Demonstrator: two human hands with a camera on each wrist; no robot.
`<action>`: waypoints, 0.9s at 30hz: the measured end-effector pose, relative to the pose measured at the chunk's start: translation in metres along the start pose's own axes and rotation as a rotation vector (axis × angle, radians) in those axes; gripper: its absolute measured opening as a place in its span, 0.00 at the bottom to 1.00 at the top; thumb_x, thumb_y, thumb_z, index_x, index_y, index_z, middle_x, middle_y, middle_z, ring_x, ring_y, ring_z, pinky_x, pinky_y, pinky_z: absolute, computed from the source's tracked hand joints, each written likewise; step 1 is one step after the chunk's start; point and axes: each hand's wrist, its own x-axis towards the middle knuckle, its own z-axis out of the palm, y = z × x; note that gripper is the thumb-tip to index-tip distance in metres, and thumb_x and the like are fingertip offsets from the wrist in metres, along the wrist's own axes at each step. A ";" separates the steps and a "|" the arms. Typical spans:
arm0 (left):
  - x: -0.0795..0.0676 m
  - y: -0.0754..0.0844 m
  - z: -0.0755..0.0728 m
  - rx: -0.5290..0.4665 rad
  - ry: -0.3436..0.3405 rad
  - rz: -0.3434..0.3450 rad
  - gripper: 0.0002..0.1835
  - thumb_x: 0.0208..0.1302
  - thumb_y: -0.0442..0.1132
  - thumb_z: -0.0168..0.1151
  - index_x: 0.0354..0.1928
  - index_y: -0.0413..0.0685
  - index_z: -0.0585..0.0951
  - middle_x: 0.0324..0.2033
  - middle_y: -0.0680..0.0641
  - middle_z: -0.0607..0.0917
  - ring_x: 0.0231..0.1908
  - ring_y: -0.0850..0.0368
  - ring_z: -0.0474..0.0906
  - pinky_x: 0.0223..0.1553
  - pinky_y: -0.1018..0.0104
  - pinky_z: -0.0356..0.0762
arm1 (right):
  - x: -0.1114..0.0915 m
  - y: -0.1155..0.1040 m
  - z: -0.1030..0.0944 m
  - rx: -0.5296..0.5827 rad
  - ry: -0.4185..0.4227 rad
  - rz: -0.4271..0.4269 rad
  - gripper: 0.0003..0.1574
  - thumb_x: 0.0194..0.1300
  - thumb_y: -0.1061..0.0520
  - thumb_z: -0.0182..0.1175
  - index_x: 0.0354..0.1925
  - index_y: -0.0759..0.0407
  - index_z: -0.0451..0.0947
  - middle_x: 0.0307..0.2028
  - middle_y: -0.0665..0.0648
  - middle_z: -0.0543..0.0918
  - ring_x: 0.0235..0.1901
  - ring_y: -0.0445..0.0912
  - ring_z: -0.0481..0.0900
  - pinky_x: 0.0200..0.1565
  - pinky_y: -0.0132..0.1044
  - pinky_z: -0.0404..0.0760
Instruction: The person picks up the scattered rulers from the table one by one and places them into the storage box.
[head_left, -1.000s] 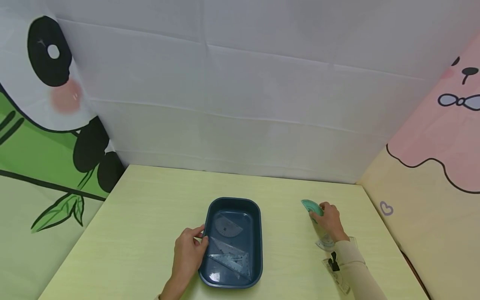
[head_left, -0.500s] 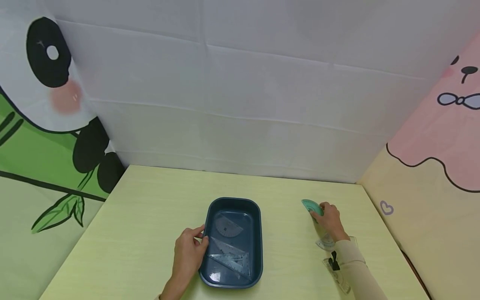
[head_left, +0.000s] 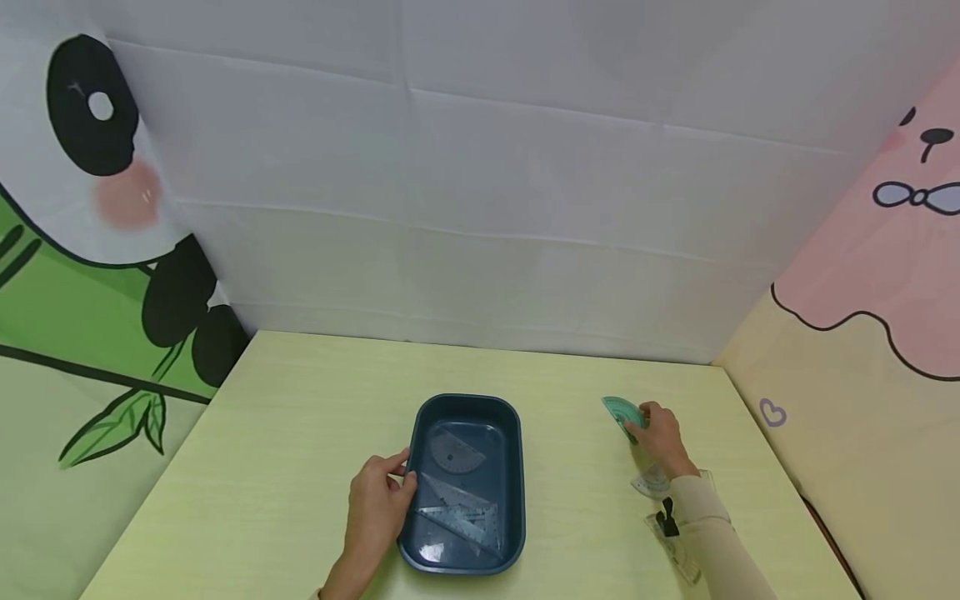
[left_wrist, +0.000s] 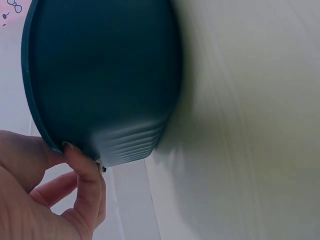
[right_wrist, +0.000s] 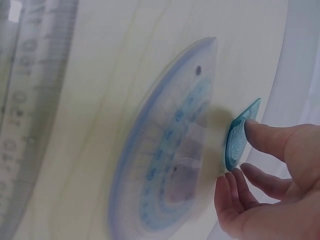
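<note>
My left hand (head_left: 378, 504) holds the left rim of a dark blue tray (head_left: 517, 467), fingers and thumb at its edge. Inside the tray are a clear protractor (head_left: 457, 452) and clear set squares (head_left: 480, 525) that overlap. Off to the right, my right hand (head_left: 662, 437) pinches a green protractor (head_left: 622, 412) between thumb and fingers. The right wrist view shows this green protractor (right_wrist: 237, 142) edge-on and tilted. Just nearer than that hand, a clear protractor with blue markings (right_wrist: 150, 150) lies on the table, partly hidden by the wrist in the head view.
A clear measuring piece with printed markings (head_left: 678, 554) lies beside the right sleeve (head_left: 712, 533), and a small black object (head_left: 666, 518) shows against the cuff. The pale yellow table (head_left: 322, 400) meets a white cloth wall (head_left: 480, 208) at the back and printed walls on both sides.
My right thumb has shifted slightly to the right on the green protractor, so more of its lower corner shows. The left hand and the tray stay in place.
</note>
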 end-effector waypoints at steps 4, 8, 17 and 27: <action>0.000 -0.001 0.000 -0.001 0.006 0.005 0.17 0.55 0.26 0.70 0.49 0.32 0.87 0.28 0.48 0.83 0.23 0.62 0.74 0.26 0.67 0.71 | 0.001 0.000 0.001 0.027 -0.004 0.008 0.32 0.72 0.63 0.61 0.65 0.82 0.63 0.58 0.82 0.72 0.59 0.72 0.71 0.58 0.63 0.73; 0.000 -0.001 0.001 -0.001 0.012 0.010 0.17 0.55 0.26 0.70 0.49 0.32 0.87 0.28 0.48 0.82 0.23 0.62 0.74 0.26 0.67 0.71 | 0.003 -0.002 0.001 0.028 -0.002 0.004 0.31 0.71 0.65 0.61 0.64 0.81 0.64 0.57 0.82 0.72 0.58 0.72 0.71 0.58 0.62 0.73; 0.000 0.000 0.001 0.000 0.003 -0.006 0.17 0.56 0.26 0.70 0.49 0.32 0.87 0.28 0.48 0.82 0.23 0.62 0.74 0.26 0.67 0.71 | 0.003 -0.005 -0.001 -0.043 -0.032 0.002 0.30 0.72 0.64 0.60 0.63 0.85 0.65 0.57 0.83 0.71 0.59 0.74 0.70 0.58 0.63 0.73; 0.001 -0.001 0.003 -0.006 0.011 -0.006 0.17 0.55 0.26 0.70 0.49 0.32 0.87 0.28 0.48 0.83 0.23 0.62 0.74 0.26 0.68 0.71 | 0.003 -0.002 -0.004 -0.026 -0.050 0.010 0.30 0.73 0.62 0.59 0.62 0.84 0.65 0.59 0.84 0.68 0.60 0.75 0.67 0.59 0.65 0.70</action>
